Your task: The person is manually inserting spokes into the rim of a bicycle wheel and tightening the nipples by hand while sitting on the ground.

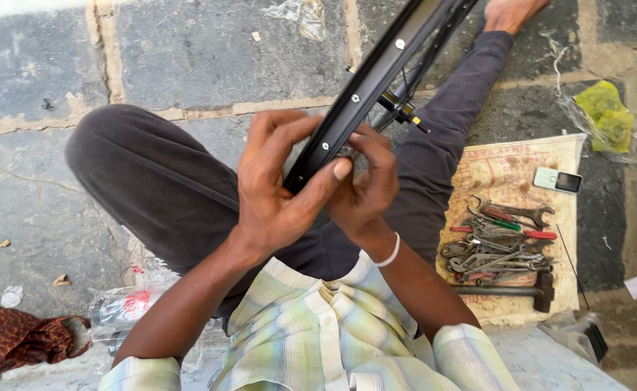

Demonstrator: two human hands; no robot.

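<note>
A black bicycle wheel rim (387, 61) with thin spokes runs from the top centre down to my lap. My left hand (275, 185) wraps around the rim's lower end, thumb pressed across it. My right hand (365, 181) grips the rim from the other side, fingers pinched at a spoke nipple beside the left thumb. A white band circles my right wrist. I sit on stone paving in dark trousers (159, 181), with one leg stretched toward the top right.
To the right, a cloth sack (510, 166) carries a heap of spanners (496, 250), red-handled screwdrivers and a hammer (528, 292). A small phone (557, 180) lies on it. Plastic bags (608, 116) sit at the top right, a red cloth (14, 340) at the bottom left.
</note>
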